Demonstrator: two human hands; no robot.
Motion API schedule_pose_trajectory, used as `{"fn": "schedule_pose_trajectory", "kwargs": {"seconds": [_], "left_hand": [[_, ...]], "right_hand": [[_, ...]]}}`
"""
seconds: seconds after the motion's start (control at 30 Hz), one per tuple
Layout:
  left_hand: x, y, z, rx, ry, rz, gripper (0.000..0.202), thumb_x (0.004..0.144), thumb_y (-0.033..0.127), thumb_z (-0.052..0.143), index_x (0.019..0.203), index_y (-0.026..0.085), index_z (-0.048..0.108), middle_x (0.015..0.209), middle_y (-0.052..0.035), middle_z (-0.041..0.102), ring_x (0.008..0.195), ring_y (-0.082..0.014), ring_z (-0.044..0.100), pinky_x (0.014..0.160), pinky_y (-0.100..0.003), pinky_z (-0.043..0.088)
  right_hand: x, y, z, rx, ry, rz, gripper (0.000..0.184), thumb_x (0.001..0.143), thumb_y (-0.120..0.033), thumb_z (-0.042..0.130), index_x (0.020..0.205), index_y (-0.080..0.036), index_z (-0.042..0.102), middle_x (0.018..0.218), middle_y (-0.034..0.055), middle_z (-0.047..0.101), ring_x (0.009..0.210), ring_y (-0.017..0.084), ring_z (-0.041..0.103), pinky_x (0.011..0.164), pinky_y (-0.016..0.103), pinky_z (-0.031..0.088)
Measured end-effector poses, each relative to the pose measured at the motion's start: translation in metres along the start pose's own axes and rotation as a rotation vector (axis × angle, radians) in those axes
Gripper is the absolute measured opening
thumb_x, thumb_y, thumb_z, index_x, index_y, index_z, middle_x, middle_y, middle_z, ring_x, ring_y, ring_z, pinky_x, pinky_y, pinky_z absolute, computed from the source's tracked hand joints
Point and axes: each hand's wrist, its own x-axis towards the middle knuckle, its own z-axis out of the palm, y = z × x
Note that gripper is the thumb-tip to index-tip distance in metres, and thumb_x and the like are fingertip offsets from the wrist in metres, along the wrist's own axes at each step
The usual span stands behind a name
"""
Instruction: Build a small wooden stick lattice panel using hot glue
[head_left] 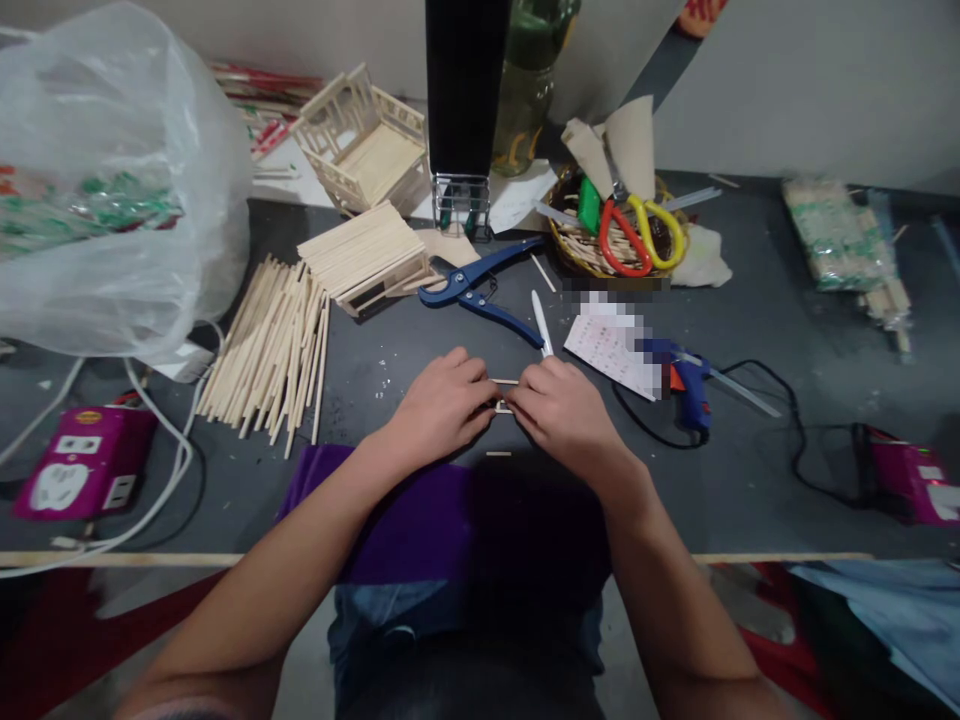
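My left hand (450,400) and my right hand (559,410) meet at the middle of the dark table, fingertips closed on a small frame of wooden sticks (505,381). Most of that frame is hidden behind my fingers. A short loose stick (499,454) lies just below, on the near side. Beyond my right hand rests a white pen (540,320), its lower end close to my knuckles. The blue cutter (480,290) lies open-handled behind my hands. To the left is a pile of wooden sticks (270,350).
A stick-built chair (382,155) and a slatted stick panel (364,250) stand at the back. A basket (577,255) holds red and yellow scissors (637,240). On the right are a blue glue gun (694,390) and a paper sheet (611,345). A plastic bag (202,150) and purple power box (82,460) are left.
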Motion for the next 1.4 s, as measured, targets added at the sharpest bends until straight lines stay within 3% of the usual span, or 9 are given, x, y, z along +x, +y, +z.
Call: {"fn": "schedule_pose_trajectory", "kwargs": {"seconds": [0.63,0.73,0.83,0.9,1.0,1.13,1.4], "left_hand": [[0.000,-0.002,0.001,-0.011,0.009,0.006,0.022,0.094,0.028,0.052,0.098,0.016,0.070,0.089,-0.0078,0.059,0.087,-0.0231,0.047,0.077,-0.036,0.039],[0.000,-0.002,0.001,-0.033,0.021,-0.002,0.022,0.094,0.029,0.052,0.100,0.017,0.070,0.089,-0.0079,0.060,0.087,-0.0229,0.047,0.076,-0.036,0.039],[-0.001,-0.001,-0.001,-0.076,0.028,0.004,0.023,0.095,0.029,0.052,0.102,0.017,0.070,0.089,-0.0077,0.060,0.085,-0.0223,0.048,0.076,-0.035,0.040],[-0.002,-0.002,-0.004,-0.112,0.042,0.006,0.023,0.095,0.028,0.052,0.104,0.017,0.070,0.088,-0.0073,0.061,0.085,-0.0217,0.049,0.076,-0.034,0.040],[-0.007,-0.009,-0.013,-0.189,0.150,-0.031,0.022,0.095,0.024,0.050,0.102,0.019,0.071,0.086,-0.0057,0.063,0.086,-0.0206,0.052,0.076,-0.032,0.042],[-0.021,-0.026,-0.026,-0.281,0.363,-0.175,0.020,0.093,0.026,0.052,0.093,0.020,0.072,0.084,-0.0038,0.066,0.085,-0.0186,0.057,0.080,-0.033,0.044],[-0.044,-0.043,-0.029,-0.360,0.512,-0.430,0.020,0.087,0.027,0.054,0.091,0.018,0.072,0.082,-0.0033,0.066,0.080,-0.0169,0.061,0.074,-0.030,0.047]], "right_hand": [[-0.001,0.001,0.004,0.086,0.035,0.003,0.022,0.096,-0.020,0.052,0.083,-0.017,0.069,0.077,0.0063,0.058,0.079,0.020,0.044,0.069,0.035,0.034],[-0.007,0.005,-0.003,0.222,0.156,0.057,0.020,0.096,-0.021,0.053,0.088,-0.018,0.070,0.080,0.0056,0.061,0.081,0.020,0.049,0.071,0.034,0.039],[-0.019,0.011,-0.011,0.340,0.356,0.211,0.014,0.094,-0.020,0.056,0.091,-0.020,0.070,0.082,0.0046,0.064,0.081,0.019,0.055,0.074,0.034,0.044],[-0.027,0.014,-0.012,0.383,0.422,0.319,0.012,0.092,-0.020,0.058,0.089,-0.020,0.069,0.081,0.0039,0.063,0.080,0.019,0.058,0.074,0.034,0.045],[-0.037,0.013,-0.007,0.439,0.418,0.437,0.009,0.091,-0.020,0.059,0.088,-0.020,0.068,0.081,0.0032,0.063,0.079,0.018,0.059,0.072,0.032,0.046],[-0.043,0.006,0.003,0.498,0.401,0.521,0.007,0.091,-0.019,0.059,0.089,-0.020,0.066,0.081,0.0012,0.063,0.073,0.015,0.058,0.069,0.029,0.046],[-0.045,-0.003,0.012,0.495,0.464,0.531,0.008,0.092,-0.021,0.056,0.091,-0.021,0.064,0.081,0.0021,0.062,0.072,0.016,0.058,0.068,0.029,0.047]]}}
